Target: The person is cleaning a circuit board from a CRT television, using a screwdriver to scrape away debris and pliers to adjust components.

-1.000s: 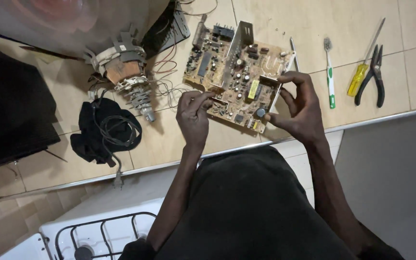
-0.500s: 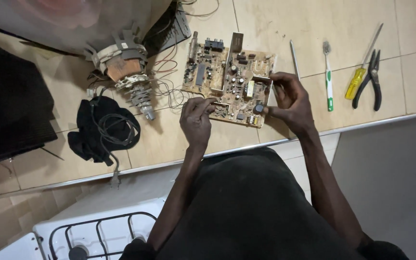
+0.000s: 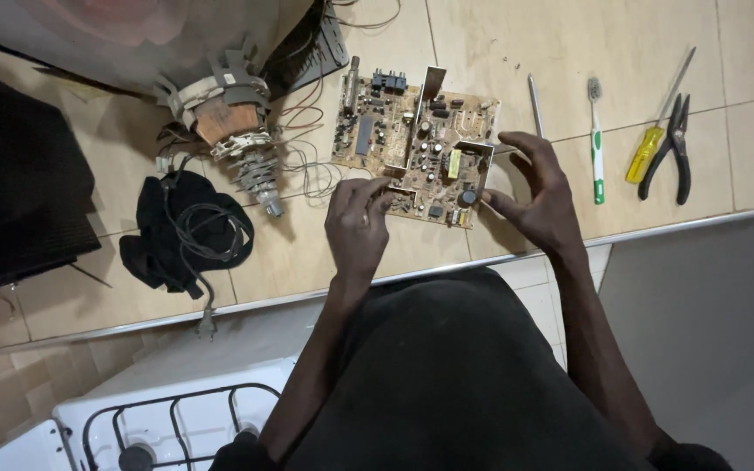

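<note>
While the circuit board (image 3: 416, 148) is lying flat on the tiled desk (image 3: 517, 44) just above the middle of the frame, both hands are working at its near edge. The left hand (image 3: 358, 222) is curling its fingers (image 3: 375, 194) onto the board's lower left corner, seemingly pinning it so it cannot slide. The right hand (image 3: 541, 194) is spreading open around the lower right corner, thumb low and fingertips high, touching or nearly touching the edge without closing on it. The board is sitting between the two hands, steadied from both sides. A toothbrush (image 3: 596, 139), a yellow-handled screwdriver (image 3: 656, 126) and black pliers (image 3: 675, 148) are resting to the right, within easy reach.
</note>
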